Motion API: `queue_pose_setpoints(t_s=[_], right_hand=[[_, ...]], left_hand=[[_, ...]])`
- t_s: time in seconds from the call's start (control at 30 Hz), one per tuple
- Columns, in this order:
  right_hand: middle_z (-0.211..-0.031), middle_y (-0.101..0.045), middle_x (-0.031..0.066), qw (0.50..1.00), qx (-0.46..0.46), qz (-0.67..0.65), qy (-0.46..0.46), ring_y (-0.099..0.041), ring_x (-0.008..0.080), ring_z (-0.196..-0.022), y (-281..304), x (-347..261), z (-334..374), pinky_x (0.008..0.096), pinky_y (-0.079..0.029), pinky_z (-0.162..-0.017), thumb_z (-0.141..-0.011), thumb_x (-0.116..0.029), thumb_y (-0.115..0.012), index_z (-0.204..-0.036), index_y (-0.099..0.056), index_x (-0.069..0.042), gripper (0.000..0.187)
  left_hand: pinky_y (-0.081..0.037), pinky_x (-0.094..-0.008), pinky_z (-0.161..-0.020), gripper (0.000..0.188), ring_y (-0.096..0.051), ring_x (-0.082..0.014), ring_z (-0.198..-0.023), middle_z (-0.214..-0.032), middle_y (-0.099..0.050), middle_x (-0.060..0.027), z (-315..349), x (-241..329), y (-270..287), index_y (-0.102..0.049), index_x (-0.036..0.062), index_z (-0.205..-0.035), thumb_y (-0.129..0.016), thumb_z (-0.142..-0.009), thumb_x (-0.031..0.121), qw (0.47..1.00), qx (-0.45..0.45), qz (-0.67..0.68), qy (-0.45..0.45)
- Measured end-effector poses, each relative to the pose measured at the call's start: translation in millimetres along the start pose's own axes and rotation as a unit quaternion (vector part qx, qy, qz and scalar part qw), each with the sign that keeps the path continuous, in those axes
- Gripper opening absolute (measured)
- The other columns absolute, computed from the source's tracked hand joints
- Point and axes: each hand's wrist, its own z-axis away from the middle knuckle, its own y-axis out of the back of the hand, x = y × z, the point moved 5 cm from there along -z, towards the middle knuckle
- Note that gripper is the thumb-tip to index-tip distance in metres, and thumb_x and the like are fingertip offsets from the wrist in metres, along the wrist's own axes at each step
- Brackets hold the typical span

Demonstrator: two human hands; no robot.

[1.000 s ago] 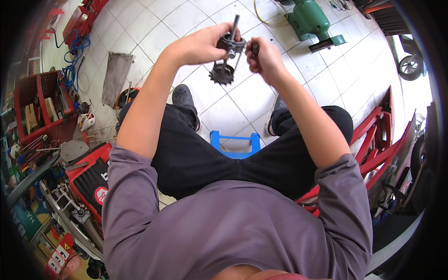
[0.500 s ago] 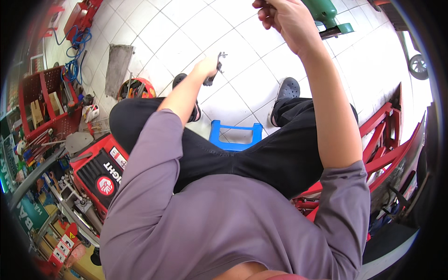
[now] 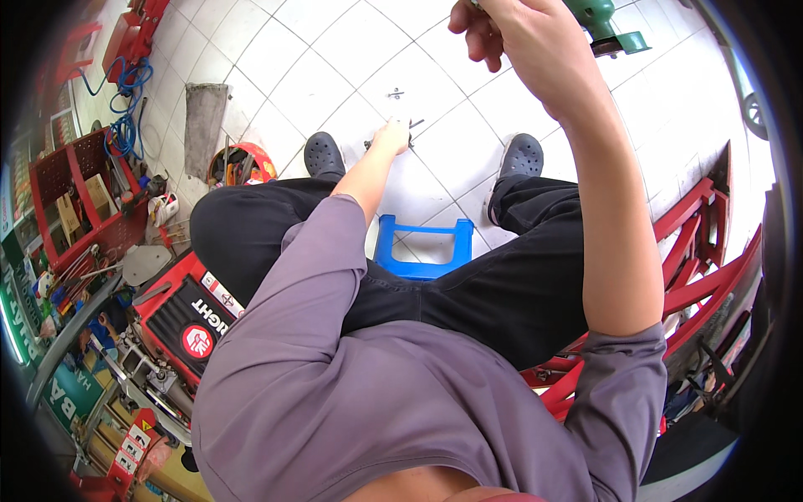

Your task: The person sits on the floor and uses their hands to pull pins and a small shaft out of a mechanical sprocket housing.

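My left hand (image 3: 391, 138) reaches low over the white tiles between my feet. Its fingers are closed on a dark metal part, whose thin ends stick out beside the knuckles; the hand hides most of it. Just beyond lies a small metal piece (image 3: 396, 94) on the floor. My right hand (image 3: 523, 42) is raised at the top, its fingers curled. A tiny bit of something shiny shows at the fingers by the picture's edge, too cut off to name. Close to that hand stands a green machine (image 3: 595, 21), partly out of view.
A blue plastic stool (image 3: 422, 269) is under me. On the left are a red bowl of tools (image 3: 266, 159), a grey slab (image 3: 205, 125), a red perforated rack (image 3: 71, 209), blue hose (image 3: 130, 92) and a black-and-red case (image 3: 180, 322). Red metal frames (image 3: 698, 280) stand at right.
My left hand has moved right and nearer to me with the dark part, turning it. The small piece on the floor now shows apart from it. My right hand stays raised, shifted slightly.
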Motion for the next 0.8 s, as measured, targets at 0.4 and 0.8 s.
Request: queue_pose_setpoints(t_s=[0.4, 0.8], right_hand=[[-0.074, -0.053, 0.0029, 0.982, -0.019, 0.185, 0.021, -0.048, 0.01, -0.066, -16.2, 38.6, -11.3, 0.0257, -0.041, -0.061, -0.102, -0.023, -0.041, -0.105, -0.051, 0.0, 0.026], [-0.07, -0.056, 0.0029, 0.998, -0.003, 0.043, 0.052, -0.051, 0.0077, -0.058, -46.0, 35.1, 3.0, 0.0246, -0.043, -0.054, -0.096, -0.014, -0.038, -0.114, -0.057, -0.002, 0.029]], left_hand=[[-0.051, -0.0358, -0.085, 0.035, -0.066, -0.019, -0.098, -0.108, -0.068, -0.0067, 90.1, 91.9, 297.7, -0.058, 0.0094, -0.125, -0.047, -0.098, 0.029, 0.905, 0.034, 0.297, -0.303], [-0.05, -0.0222, -0.069, 0.02, -0.066, -0.0102, -0.083, -0.09, -0.071, -0.0052, 210.3, 94.2, 316.3, -0.067, 0.0001, -0.104, -0.067, -0.092, 0.017, 0.789, 0.229, 0.491, -0.29]])
